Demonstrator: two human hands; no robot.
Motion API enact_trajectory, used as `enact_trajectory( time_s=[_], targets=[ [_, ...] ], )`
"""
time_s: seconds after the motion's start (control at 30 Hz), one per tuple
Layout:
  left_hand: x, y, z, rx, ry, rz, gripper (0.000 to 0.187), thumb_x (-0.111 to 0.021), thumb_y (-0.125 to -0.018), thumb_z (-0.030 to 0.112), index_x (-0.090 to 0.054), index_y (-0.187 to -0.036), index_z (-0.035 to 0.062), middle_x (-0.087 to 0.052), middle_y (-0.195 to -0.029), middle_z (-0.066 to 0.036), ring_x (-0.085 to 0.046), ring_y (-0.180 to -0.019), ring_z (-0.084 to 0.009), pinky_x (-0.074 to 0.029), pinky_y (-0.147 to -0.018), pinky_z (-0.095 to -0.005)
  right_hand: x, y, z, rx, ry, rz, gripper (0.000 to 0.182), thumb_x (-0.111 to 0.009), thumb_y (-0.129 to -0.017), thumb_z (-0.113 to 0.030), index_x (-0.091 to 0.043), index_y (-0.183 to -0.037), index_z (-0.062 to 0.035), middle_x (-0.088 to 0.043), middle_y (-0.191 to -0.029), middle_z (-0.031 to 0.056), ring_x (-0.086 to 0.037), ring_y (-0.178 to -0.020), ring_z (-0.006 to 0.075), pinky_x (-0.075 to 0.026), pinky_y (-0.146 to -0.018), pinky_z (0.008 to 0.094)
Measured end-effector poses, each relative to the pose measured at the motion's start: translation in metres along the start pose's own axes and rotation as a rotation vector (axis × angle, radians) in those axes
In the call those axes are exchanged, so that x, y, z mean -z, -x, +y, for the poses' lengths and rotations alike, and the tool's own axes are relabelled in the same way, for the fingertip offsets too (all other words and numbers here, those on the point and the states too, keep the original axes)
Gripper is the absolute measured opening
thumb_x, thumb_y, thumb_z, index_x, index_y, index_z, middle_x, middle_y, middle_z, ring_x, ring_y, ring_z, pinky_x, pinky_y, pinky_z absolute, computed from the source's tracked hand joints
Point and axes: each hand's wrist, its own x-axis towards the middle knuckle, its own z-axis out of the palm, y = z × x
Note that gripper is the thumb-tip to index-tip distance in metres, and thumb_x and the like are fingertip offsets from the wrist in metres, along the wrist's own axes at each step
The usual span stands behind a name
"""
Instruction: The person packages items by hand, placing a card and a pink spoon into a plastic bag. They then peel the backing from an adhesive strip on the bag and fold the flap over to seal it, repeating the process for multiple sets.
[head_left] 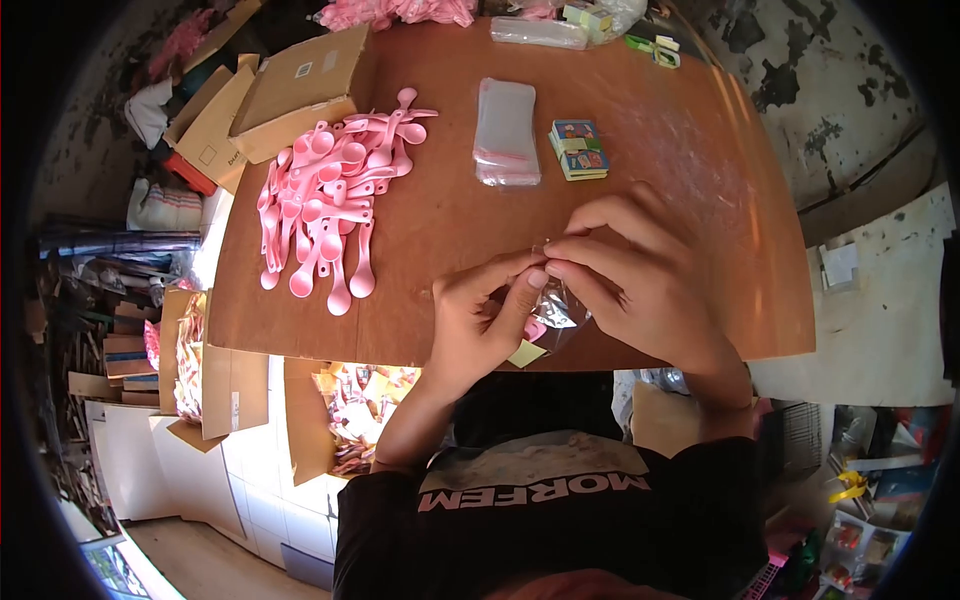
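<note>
Both hands meet over the table's near edge, pinching the upper end of a clear plastic bag (pixel 557 308). My left hand (pixel 485 318) closes thumb and fingers on the bag's left side. From the right, my right hand (pixel 640 280) pinches the same end with thumb and forefinger. Inside the bag a bit of pink and a pale yellow card (pixel 527 352) show; most of the contents are hidden by the hands. Beyond the hands lie a stack of flat clear bags (pixel 505 130) and a small stack of printed cards (pixel 579 150).
A heap of pink measuring spoons (pixel 330 190) covers the table's left side, beside a cardboard box (pixel 305 85). Green-handled scissors (pixel 655 50) and more plastic packs (pixel 540 33) lie at the far edge. Below the near edge stands an open carton of filled packets (pixel 365 400).
</note>
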Motion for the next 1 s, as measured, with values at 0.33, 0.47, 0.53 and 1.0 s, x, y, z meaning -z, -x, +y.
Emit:
enact_trajectory(
  time_s=[0.33,0.47,0.53,1.0],
  targets=[
    [0.001,-0.002,0.007,-0.186,-0.469,-0.260,0.020,-0.057,-0.083,-0.001,-0.064,-0.101,-0.0025,-0.066,-0.077,-0.017,-0.068,-0.061,-0.0231,-0.052,-0.056,-0.0307,-0.004,0.013,0.011,0.078,0.281,-0.030,0.016,-0.070,-0.055,-0.008,-0.057,-0.064,-0.0084,-0.051,-0.074,-0.0008,-0.053,-0.069,0.0176,-0.045,-0.055,0.0320],
    [0.004,-0.002,0.001,-0.112,-0.232,-0.280,0.019,-0.056,-0.086,-0.001,-0.064,-0.103,-0.0049,-0.067,-0.077,-0.016,-0.068,-0.062,-0.0206,-0.052,-0.056,-0.0293,0.005,0.017,0.020,-0.140,-0.233,-0.023,0.015,-0.066,-0.063,0.005,-0.061,-0.073,-0.0043,-0.057,-0.083,0.0040,-0.056,-0.070,0.0187,-0.047,-0.063,0.0282],
    [0.005,0.004,-0.002,-0.075,0.036,-0.122,0.017,-0.055,-0.090,0.001,-0.064,-0.101,-0.0066,-0.069,-0.081,-0.015,-0.068,-0.064,-0.0197,-0.052,-0.056,-0.0294,0.010,0.016,0.036,-0.196,-0.667,0.134,0.009,-0.065,-0.069,0.004,-0.061,-0.075,-0.0014,-0.058,-0.087,0.0088,-0.056,-0.073,0.0166,-0.047,-0.065,0.0284],
    [0.002,-0.007,-0.012,-0.057,0.084,0.164,0.020,-0.050,-0.095,0.005,-0.052,-0.112,-0.0050,-0.066,-0.082,-0.015,-0.066,-0.074,-0.0188,-0.055,-0.069,-0.0298,0.008,0.086,0.276,-0.762,0.426,0.225,0.027,-0.063,-0.077,-0.010,-0.067,-0.103,-0.0033,-0.066,-0.107,0.0165,-0.064,-0.097,0.0305,-0.049,-0.083,0.0359]
  ],
)
